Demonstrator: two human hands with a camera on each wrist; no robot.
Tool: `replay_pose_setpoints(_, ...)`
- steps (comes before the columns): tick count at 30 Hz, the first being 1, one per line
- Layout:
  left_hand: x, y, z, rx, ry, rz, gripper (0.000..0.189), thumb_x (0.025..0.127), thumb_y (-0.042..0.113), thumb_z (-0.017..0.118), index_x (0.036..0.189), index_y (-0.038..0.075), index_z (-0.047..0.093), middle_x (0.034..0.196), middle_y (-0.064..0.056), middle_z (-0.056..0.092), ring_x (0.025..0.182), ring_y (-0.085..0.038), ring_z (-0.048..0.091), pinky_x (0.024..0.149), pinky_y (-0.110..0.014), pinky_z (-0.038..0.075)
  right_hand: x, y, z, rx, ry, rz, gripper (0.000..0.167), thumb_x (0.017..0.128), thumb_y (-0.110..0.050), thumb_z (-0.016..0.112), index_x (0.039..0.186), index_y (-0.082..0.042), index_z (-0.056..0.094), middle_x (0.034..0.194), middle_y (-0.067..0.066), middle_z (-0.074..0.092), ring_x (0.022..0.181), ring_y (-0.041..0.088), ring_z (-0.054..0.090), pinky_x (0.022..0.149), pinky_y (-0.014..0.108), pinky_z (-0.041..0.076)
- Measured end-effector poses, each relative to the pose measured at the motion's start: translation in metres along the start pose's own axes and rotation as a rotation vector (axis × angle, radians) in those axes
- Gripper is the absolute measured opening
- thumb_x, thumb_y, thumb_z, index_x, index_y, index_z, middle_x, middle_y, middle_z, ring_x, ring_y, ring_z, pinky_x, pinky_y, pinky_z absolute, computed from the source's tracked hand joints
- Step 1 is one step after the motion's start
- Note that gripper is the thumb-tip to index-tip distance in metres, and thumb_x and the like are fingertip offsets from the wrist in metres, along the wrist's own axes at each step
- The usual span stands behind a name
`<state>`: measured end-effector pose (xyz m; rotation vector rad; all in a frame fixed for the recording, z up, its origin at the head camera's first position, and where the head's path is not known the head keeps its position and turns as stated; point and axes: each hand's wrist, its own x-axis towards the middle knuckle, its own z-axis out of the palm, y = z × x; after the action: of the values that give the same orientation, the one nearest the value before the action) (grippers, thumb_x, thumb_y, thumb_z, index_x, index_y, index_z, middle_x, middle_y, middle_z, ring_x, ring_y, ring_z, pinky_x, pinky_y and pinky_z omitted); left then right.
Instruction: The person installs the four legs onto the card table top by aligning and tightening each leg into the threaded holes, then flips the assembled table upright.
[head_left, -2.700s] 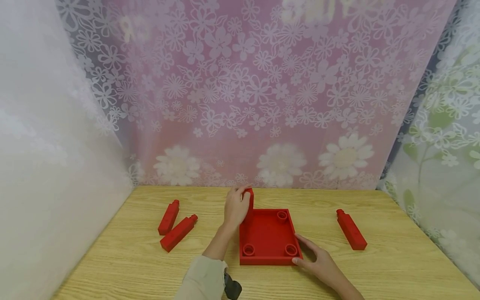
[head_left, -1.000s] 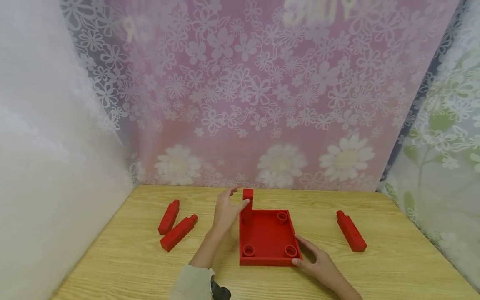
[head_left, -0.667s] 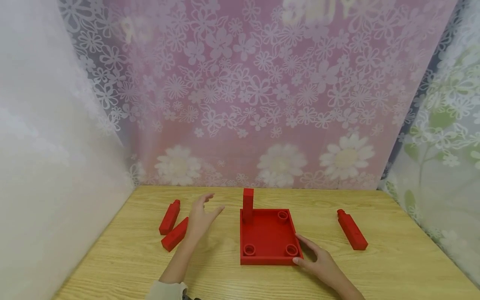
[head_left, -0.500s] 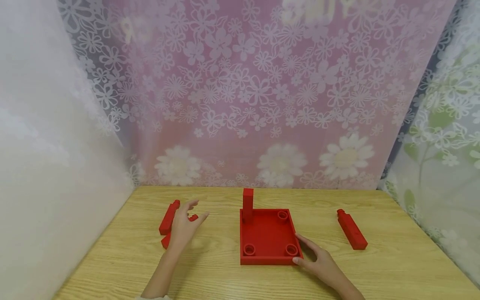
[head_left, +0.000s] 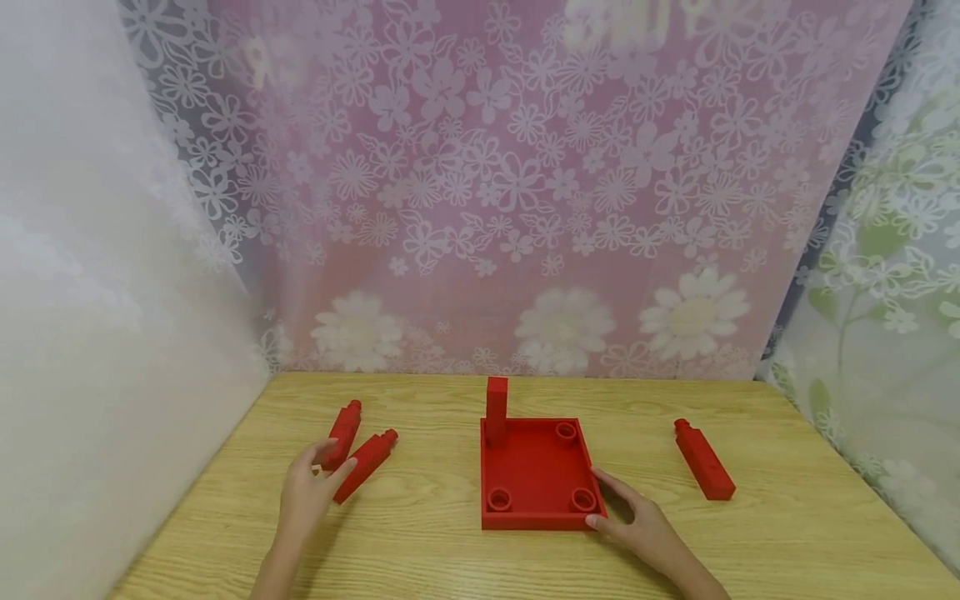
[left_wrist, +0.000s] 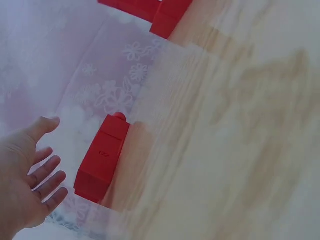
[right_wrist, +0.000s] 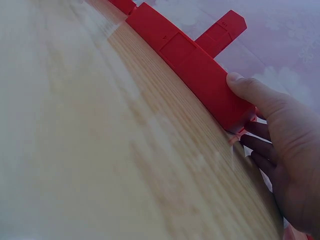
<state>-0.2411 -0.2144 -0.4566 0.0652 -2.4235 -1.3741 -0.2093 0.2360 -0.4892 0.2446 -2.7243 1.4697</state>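
Observation:
My left hand (head_left: 303, 500) is over the near end of the far-left red block (head_left: 346, 427), its thumb overlapping a second red block (head_left: 369, 461). In the left wrist view its fingers are spread apart beside a red block (left_wrist: 104, 155). Both blocks are square bars with a round peg at one end, lying on the table. My right hand (head_left: 645, 529) grips the front right corner of a shallow red square tray (head_left: 536, 475), thumb on the front wall (right_wrist: 192, 70), fingers at the right side. A red post (head_left: 497, 408) stands upright in the tray's back left corner; round sockets show in the other corners.
Another red pegged block (head_left: 705, 467) lies to the right on the wooden table (head_left: 435, 542). Flower-patterned curtains (head_left: 480, 167) hang behind the table and at its right; a pale sheet (head_left: 112, 292) is on the left.
My left hand has let go of the upright post and moved left and toward me, over to the two lying blocks. The post stays standing. My right hand keeps its hold on the tray corner.

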Motion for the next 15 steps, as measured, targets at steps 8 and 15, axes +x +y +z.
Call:
replay_pose_setpoints(8, -0.006, -0.018, 0.003, 0.038, 0.035, -0.001, 0.043, 0.077, 0.014, 0.075, 0.112, -0.005, 0.059, 0.106, -0.018, 0.053, 0.095, -0.029, 0.048, 0.073, -0.027, 0.05, 0.0, 0.0, 0.0, -0.019, 0.005, -0.005, 0.07, 0.077, -0.037, 0.073, 0.137, -0.014, 0.045, 0.134, 0.012, 0.046, 0.126, 0.034, 0.035, 0.097, 0.053, 0.03)
replay_pose_setpoints(15, -0.01, -0.027, 0.006, 0.097, 0.02, -0.012, 0.043, 0.077, 0.015, 0.076, 0.112, -0.004, 0.058, 0.104, -0.018, 0.052, 0.089, -0.027, 0.053, 0.069, -0.03, 0.043, 0.0, 0.001, 0.0, -0.016, 0.002, 0.002, 0.07, 0.077, -0.037, 0.073, 0.137, -0.015, 0.045, 0.134, 0.013, 0.045, 0.126, 0.034, 0.035, 0.098, 0.053, 0.03)
